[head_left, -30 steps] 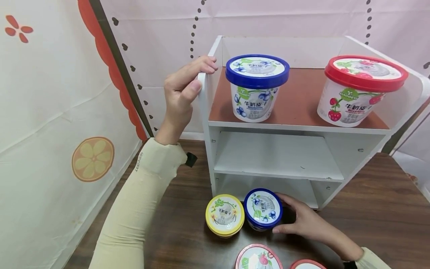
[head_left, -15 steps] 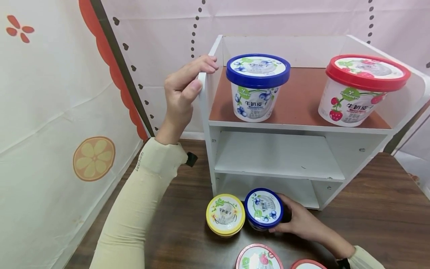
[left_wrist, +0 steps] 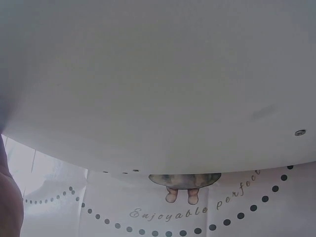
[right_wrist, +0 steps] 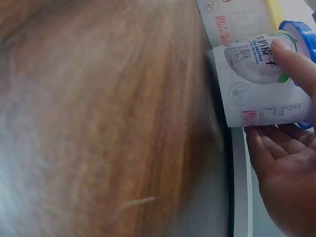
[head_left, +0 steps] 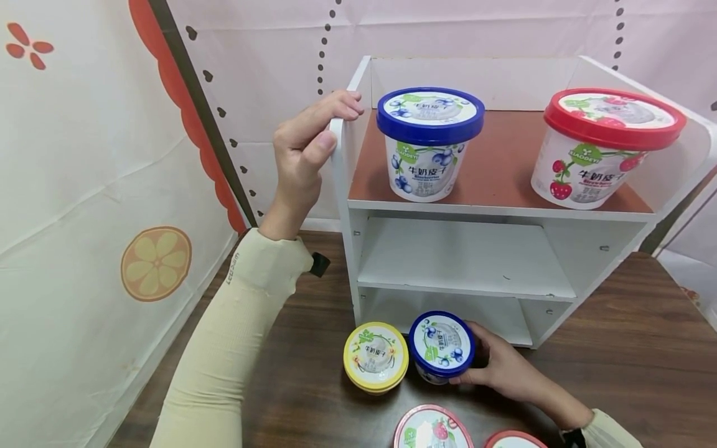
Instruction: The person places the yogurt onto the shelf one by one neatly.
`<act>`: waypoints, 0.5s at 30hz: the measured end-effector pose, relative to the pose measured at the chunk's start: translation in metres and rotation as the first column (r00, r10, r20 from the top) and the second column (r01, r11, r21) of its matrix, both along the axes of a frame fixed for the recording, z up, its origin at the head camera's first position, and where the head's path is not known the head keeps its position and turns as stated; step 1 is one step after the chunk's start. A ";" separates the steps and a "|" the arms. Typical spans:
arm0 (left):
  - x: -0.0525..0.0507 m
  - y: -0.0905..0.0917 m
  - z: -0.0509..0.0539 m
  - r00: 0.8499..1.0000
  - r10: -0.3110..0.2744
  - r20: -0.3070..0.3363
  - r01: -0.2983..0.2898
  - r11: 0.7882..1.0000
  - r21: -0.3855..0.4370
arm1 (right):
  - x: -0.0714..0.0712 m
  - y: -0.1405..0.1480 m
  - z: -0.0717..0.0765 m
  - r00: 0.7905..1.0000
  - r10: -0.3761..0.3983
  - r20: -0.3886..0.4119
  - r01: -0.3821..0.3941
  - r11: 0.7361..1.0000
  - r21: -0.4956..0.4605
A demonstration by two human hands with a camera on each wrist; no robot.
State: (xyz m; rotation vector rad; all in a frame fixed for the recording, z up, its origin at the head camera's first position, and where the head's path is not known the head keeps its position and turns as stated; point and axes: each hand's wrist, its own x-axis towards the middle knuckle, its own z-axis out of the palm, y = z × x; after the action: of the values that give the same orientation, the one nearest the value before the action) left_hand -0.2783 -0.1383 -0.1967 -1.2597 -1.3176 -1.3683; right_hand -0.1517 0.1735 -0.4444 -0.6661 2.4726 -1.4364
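Observation:
My left hand [head_left: 305, 146] grips the top edge of the white shelf unit's [head_left: 343, 180] left side panel, fingers over it and thumb on the near side. Low in front of the shelf, my right hand [head_left: 504, 367] holds a blue-lidded blueberry tub [head_left: 441, 343] from its right side. In the right wrist view the thumb lies on the tub's label [right_wrist: 256, 74] and the fingers are behind it. Close on its left stands a yellow-lidded tub [head_left: 376, 356]. The left wrist view is mostly filled by the pale side panel [left_wrist: 158, 89].
A large blue-lidded tub [head_left: 428, 146] and a large red-lidded strawberry tub [head_left: 607, 149] stand on the brown top shelf [head_left: 504, 155]. Two red-lidded tubs, one strawberry tub [head_left: 432, 429] and another red-lidded tub [head_left: 514, 440], are at the near edge of view on the dark wooden table [head_left: 297, 373].
My right hand has closed in on the small blueberry tub, which has shifted very slightly and tilted a little. My left hand stays on the panel.

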 end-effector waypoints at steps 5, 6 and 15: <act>0.000 0.000 -0.001 1.000 -0.003 0.010 0.003 1.000 0.002 | 0.001 0.002 0.003 1.000 0.005 0.006 -0.005 1.000 -0.026; 0.000 0.000 -0.001 1.000 -0.004 0.010 0.004 1.000 0.002 | 0.001 0.002 0.003 1.000 0.007 0.005 -0.007 0.999 -0.037; -0.001 0.001 -0.001 1.000 -0.020 0.010 0.020 1.000 0.014 | 0.003 0.006 0.011 1.000 -0.008 -0.017 0.007 0.996 -0.094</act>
State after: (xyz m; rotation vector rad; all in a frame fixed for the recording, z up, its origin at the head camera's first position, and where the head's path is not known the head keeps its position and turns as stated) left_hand -0.2789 -0.1372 -0.1980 -1.2613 -1.3032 -1.3971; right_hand -0.1489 0.1793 -0.4338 -0.6908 2.4351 -1.5651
